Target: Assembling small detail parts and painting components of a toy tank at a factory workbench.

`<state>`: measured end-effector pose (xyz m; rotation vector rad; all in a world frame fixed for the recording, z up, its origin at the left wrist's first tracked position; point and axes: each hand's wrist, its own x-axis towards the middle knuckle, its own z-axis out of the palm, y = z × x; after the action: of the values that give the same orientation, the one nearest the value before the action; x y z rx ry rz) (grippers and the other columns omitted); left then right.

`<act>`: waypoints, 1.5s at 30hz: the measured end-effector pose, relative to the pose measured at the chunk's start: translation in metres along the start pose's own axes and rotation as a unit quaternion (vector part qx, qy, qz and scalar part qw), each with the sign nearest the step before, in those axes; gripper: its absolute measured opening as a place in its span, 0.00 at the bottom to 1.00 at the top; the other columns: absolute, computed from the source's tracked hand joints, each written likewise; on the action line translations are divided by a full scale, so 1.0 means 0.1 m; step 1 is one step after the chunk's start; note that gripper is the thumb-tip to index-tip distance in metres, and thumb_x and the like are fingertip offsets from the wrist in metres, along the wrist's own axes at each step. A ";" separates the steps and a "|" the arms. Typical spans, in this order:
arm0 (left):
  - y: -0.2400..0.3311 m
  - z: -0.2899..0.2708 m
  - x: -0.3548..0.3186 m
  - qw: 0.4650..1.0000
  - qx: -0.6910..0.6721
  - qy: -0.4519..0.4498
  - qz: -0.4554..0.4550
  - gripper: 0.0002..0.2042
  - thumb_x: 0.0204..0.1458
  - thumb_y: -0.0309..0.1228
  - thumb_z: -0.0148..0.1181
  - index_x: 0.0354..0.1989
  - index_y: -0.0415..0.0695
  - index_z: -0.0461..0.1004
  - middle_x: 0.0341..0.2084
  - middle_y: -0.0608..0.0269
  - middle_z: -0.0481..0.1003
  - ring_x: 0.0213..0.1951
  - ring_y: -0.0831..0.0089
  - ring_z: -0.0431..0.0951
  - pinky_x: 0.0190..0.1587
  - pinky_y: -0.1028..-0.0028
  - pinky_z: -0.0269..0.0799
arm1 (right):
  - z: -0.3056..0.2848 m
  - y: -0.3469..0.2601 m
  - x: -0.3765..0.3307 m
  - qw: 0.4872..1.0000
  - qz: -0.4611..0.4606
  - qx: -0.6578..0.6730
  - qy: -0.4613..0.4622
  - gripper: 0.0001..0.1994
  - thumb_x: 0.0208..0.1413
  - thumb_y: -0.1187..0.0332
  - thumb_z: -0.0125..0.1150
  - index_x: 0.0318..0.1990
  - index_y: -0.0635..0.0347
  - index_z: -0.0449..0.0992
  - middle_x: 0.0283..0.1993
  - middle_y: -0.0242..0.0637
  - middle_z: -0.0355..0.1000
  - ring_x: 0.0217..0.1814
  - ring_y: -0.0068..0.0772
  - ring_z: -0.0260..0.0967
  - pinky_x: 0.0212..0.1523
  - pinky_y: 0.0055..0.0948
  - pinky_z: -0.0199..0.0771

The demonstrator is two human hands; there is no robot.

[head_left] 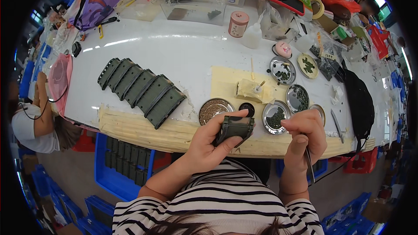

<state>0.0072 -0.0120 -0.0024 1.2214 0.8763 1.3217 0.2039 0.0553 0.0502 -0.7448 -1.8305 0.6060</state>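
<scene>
My left hand (203,147) is wrapped round a small dark green box-like piece (237,127) with ridged edges, tilted above the table's front edge. To its right, my right hand (307,132) is raised with bent fingers. Slim metal tweezers (310,165) sit in that hand, pointing down toward me, clear of the green piece. Just beyond my hands are a round metal dish (200,114) of brown granules, a small black round container (247,109) and a metal dish (264,118) of dark green chips. At left, several similar green pieces (141,89) lie in a row.
A yellow block (254,92) with a stick rests on yellow paper (222,76). More dishes (287,100) of green bits stand at right, near another metal tool (337,126) and a black bag (359,100). Below the table edge, a blue crate (99,161) holds similar pieces.
</scene>
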 end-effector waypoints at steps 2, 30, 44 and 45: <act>0.00 -0.01 -0.01 0.999 -0.039 0.001 -0.002 0.23 0.59 0.21 0.53 0.62 0.34 0.58 0.49 0.47 0.75 0.50 0.61 0.77 0.55 0.65 0.70 | 0.01 0.02 -0.01 1.000 0.006 -0.003 0.008 0.19 0.61 0.55 0.55 0.34 0.64 0.80 0.28 0.37 0.69 0.27 0.27 0.65 0.27 0.23 0.62; -0.05 -0.03 0.05 0.885 -0.446 0.049 -0.127 0.17 0.66 0.40 0.44 0.50 0.38 0.66 0.33 0.55 0.75 0.31 0.70 0.76 0.38 0.69 0.75 | 0.28 0.42 0.35 0.978 0.004 -0.205 -0.032 0.10 0.46 0.75 0.68 0.37 0.60 0.77 0.29 0.35 0.71 0.33 0.37 0.66 0.33 0.32 0.67; -0.14 0.03 0.09 0.796 -0.579 -0.023 -0.177 0.19 0.66 0.44 0.39 0.52 0.41 0.65 0.31 0.60 0.72 0.29 0.71 0.72 0.36 0.70 0.70 | 0.22 0.13 0.25 0.998 0.009 -0.024 0.062 0.07 0.48 0.78 0.66 0.34 0.62 0.75 0.29 0.35 0.69 0.32 0.30 0.64 0.32 0.26 0.65; -0.13 0.04 0.09 0.790 -0.586 -0.025 -0.178 0.19 0.66 0.44 0.39 0.53 0.41 0.65 0.31 0.60 0.72 0.29 0.71 0.72 0.36 0.71 0.69 | 0.23 0.10 0.23 0.997 0.019 0.036 0.060 0.07 0.49 0.79 0.65 0.35 0.63 0.75 0.30 0.35 0.69 0.32 0.29 0.64 0.32 0.26 0.64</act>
<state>0.0146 -0.0021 -0.0131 0.0805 0.0932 1.1570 0.1782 0.0772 0.0494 -0.7543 -1.6792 0.6351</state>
